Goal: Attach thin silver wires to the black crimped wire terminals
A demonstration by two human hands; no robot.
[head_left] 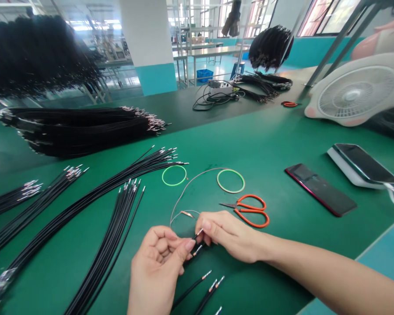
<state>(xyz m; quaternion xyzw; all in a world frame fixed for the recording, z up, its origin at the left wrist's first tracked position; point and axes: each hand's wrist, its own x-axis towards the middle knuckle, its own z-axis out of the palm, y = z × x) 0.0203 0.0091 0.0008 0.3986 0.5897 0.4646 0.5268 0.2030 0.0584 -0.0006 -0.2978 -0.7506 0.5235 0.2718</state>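
My left hand (159,267) pinches a thin black cable (196,236) between thumb and fingers, close to its metal-tipped end. At that tip, the thumb and fingertips of my right hand (231,234) are closed on the same cable. A second metal-tipped cable (197,250) shows just below my fingers. A thin pinkish wire (184,190) curves over the mat behind my hands; where its near end goes is hidden. Several loose black cables (208,291) lie below my hands. Scissors with orange handles (251,211) rest just beyond my right hand.
Cable bundles (113,238) fan across the left, with a thick coil (82,129) behind. Two green rings (174,175) lie ahead. On the right are a red-edged phone (320,189), another phone (364,162) on a white block and a fan (354,94). A power strip (220,87) stands farther back.
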